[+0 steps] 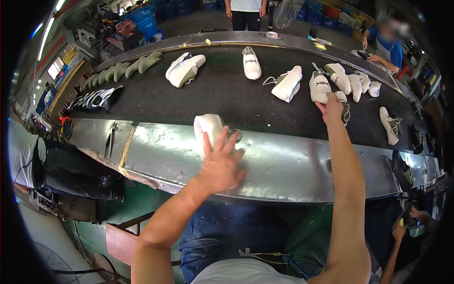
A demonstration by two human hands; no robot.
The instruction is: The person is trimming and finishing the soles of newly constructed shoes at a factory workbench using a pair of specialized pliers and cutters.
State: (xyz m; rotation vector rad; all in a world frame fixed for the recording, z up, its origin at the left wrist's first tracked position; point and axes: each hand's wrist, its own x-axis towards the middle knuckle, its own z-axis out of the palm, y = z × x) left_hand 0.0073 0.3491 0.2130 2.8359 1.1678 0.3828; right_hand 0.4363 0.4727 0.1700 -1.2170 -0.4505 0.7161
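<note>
Along the near metal ledge of the bench (pixel 288 163), we find a white shoe (pixel 208 124) beneath the left hand (pixel 222 165). We record this grip as open: its fingers spread wide over the lower part of the shoe and close around nothing (the palm faces away from us, so we cannot tell how firmly it presses). The right hand (pixel 333 108) reaches farther out over the dark belt (pixel 227 102), its fingers at the near end of a second white shoe (pixel 320 85) with dark trim; we cannot tell whether that grip closes on it. Just beyond, to the right, we note a cluster of white shoes (pixel 337 76). Left of the right hand, we observe a tilted white shoe (pixel 289 85) with a grey cord beside it. At the belt's left end we log a row of green shoe-shaped pieces (pixel 136 67). Across the bench we see a person in a white top (pixel 246 5) and, farther right, a co-worker in blue (pixel 396 53).
</note>
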